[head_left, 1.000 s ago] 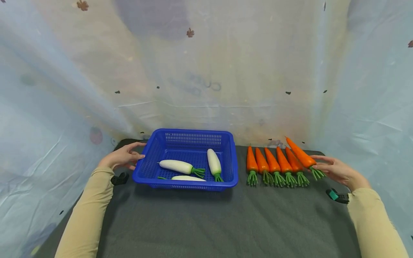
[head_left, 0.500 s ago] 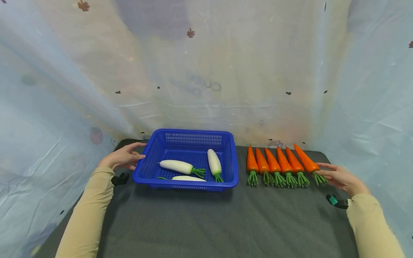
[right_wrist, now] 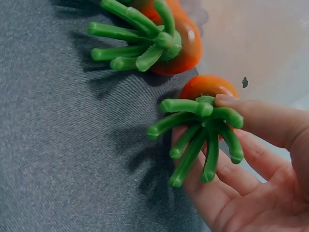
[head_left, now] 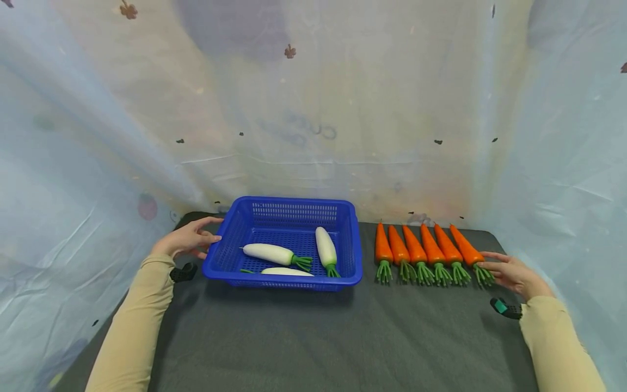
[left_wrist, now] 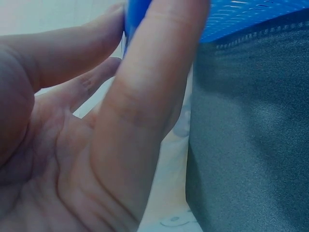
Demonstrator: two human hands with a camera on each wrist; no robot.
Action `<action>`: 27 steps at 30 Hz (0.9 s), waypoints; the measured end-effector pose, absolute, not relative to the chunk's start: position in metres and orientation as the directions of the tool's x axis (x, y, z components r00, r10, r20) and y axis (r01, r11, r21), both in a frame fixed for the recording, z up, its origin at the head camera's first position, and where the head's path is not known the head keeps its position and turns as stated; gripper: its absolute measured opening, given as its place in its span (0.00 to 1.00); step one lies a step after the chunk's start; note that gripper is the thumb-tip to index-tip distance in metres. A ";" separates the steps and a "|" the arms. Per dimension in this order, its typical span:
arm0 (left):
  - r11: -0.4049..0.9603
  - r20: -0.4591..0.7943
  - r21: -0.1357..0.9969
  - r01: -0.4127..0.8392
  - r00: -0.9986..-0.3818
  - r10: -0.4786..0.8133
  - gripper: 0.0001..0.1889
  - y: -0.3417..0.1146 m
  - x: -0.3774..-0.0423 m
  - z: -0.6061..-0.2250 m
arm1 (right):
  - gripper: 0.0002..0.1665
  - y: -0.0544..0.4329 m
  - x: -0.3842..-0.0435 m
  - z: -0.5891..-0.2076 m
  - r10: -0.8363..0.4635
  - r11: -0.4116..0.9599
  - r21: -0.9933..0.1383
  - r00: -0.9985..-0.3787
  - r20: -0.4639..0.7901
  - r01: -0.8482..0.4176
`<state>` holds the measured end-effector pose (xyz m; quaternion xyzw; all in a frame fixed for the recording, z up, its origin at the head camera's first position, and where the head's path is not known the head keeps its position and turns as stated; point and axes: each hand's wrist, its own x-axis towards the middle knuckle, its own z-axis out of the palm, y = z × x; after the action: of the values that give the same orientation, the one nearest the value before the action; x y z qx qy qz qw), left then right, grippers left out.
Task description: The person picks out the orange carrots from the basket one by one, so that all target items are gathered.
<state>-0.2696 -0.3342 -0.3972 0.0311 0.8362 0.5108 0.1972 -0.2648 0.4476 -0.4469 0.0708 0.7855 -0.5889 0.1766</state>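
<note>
My left hand (head_left: pixel 187 239) pinches the left rim of a blue plastic basket (head_left: pixel 356 239); the left wrist view shows thumb and fingers on either side of the blue edge (left_wrist: pixel 137 14). Inside the basket lie white radishes: one sideways (head_left: pixel 266 252), one upright along the right (head_left: pixel 325 246), and one partly hidden by the front wall (head_left: pixel 286 271). My right hand (head_left: pixel 514 275) holds the rightmost carrot (head_left: pixel 464 245) near its green stems (right_wrist: pixel 203 130), thumb on top and fingers below. That carrot lies slanted at the end of a row of carrots (head_left: pixel 412 245).
A dark grey cloth covers the table (head_left: pixel 294 337). Behind it and at both sides hangs a pale printed plastic sheet (head_left: pixel 313 109). The carrot row sits right of the basket, stems toward the front, close to the table's back edge.
My right hand has lowered the rightmost carrot from a raised, tilted position over the row to the table beside its neighbour. My left hand and the basket have stayed put.
</note>
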 end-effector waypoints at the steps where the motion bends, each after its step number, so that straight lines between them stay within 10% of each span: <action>1: 0.477 -0.298 0.866 -0.149 -0.920 0.253 0.37 -0.334 -0.270 -0.397 | 0.15 0.447 -0.265 -0.447 -0.088 0.302 -0.896 -0.927 -0.365 0.325; 9: 0.483 -0.300 0.862 -0.153 -0.922 0.244 0.37 -0.336 -0.269 -0.398 | 0.39 0.440 -0.269 -0.448 -0.076 0.389 -0.872 -0.934 -0.350 0.296; 27: 0.497 -0.313 0.851 -0.170 -0.924 0.220 0.35 -0.331 -0.275 -0.398 | 0.39 0.448 -0.269 -0.451 -0.151 0.432 -0.867 -0.928 -0.340 0.247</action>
<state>-0.2752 -0.3312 -0.3976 0.0149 0.8430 0.5013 0.1943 -0.2687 0.4475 -0.4508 0.0291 0.8253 -0.5320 0.1873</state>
